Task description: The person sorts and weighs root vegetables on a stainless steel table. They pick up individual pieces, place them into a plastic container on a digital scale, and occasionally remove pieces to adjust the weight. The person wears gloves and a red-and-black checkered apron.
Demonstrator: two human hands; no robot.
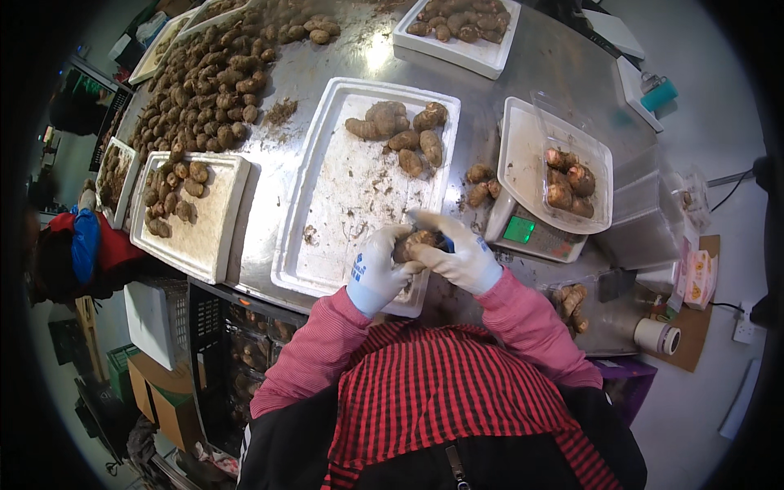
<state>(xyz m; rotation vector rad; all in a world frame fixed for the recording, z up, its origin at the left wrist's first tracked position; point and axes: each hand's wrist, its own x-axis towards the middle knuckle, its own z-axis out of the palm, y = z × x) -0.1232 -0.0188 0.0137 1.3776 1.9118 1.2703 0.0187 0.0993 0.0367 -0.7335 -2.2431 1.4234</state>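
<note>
Both of my hands wear white gloves and are together above the near end of a long white foam tray. My left hand is closed around one side of a brown taro. From the other side, my right hand grips the same taro with its thumb and fingers. Something dark blue shows between the right glove's fingers, too small to make out. Several taros lie at the far end of the tray, with soil crumbs scattered over its bottom.
A large heap of taros covers the metal table's far left. Another foam tray holds smaller ones. To the right, a scale with a lit green display carries a clear box of taros. A person in red is at the left.
</note>
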